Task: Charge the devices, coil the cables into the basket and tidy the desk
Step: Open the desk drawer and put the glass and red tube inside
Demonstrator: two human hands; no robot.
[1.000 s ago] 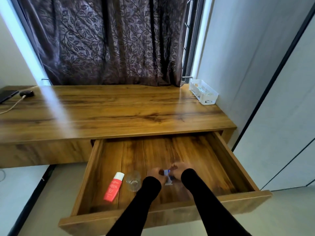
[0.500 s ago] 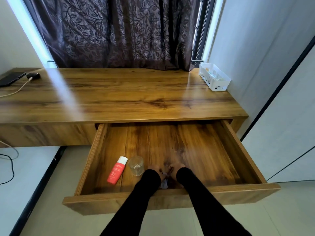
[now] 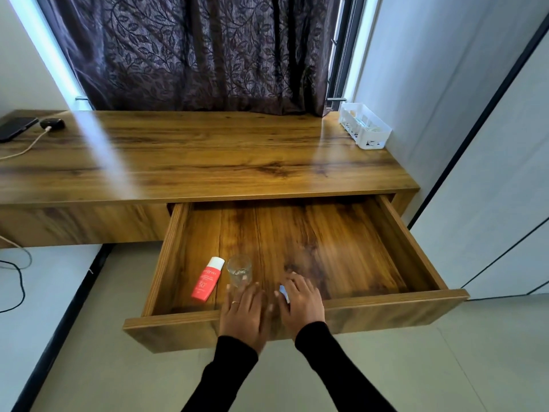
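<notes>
Dark leaf-patterned curtains hang behind the long wooden desk (image 3: 208,156), whose drawer (image 3: 297,322) stands pulled out. Both hands are over its front edge: the left hand (image 3: 243,313) lies flat with fingers spread, holding nothing, and the right hand (image 3: 300,304) has its fingers over a small blue-and-white item (image 3: 284,292) too blurred to name. Tidying seems the step in hand; next, I judge, comes letting go and pushing the drawer shut. A glass tumbler (image 3: 239,270) and a red tube (image 3: 208,278) marked "50" lie inside. The white basket (image 3: 364,126) sits at the desk's far right corner; a phone (image 3: 15,128) and a cabled black device (image 3: 52,124) are at far left.
</notes>
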